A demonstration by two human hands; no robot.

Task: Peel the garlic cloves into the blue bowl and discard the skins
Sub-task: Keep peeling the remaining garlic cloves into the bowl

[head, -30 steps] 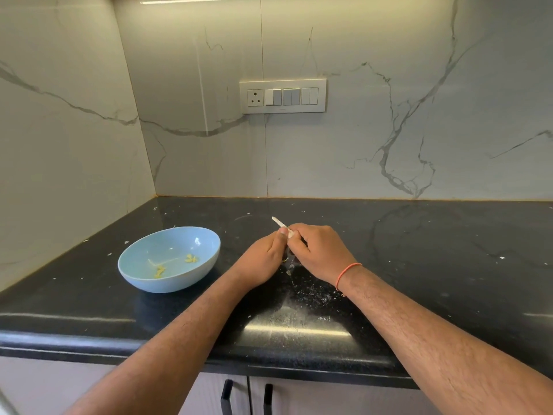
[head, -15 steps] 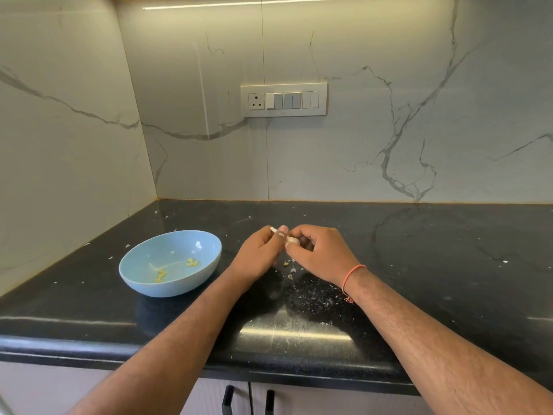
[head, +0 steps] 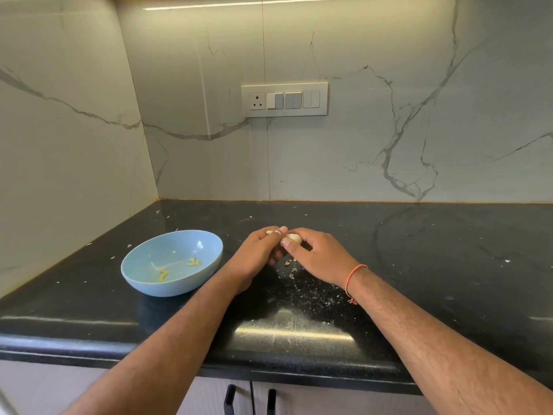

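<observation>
I have both hands together over the black countertop [head: 449, 265], a little right of the blue bowl [head: 140, 274]. My right hand [head: 321, 256] is closed around a pale garlic clove [head: 294, 237], pinched between thumb and fingertips so that only its top shows. My left hand [head: 254, 256] meets it from the left, its fingertips curled in narrow at the clove's far end, where a whitish scrap of skin [head: 273, 232] shows against them; I cannot tell whether that scrap is loose or attached to the clove. An orange thread bracelet [head: 353, 280] sits on my right wrist.

The bowl stands on the counter, left of my left forearm and apart from it, with a few yellowish garlic pieces [head: 179, 266] lying in its bottom. Small flakes of skin [head: 291, 269] lie scattered on the counter under and near my hands, thinner specks spreading toward the near edge. On the far marble wall is a switch plate with a socket [head: 284, 99].
</observation>
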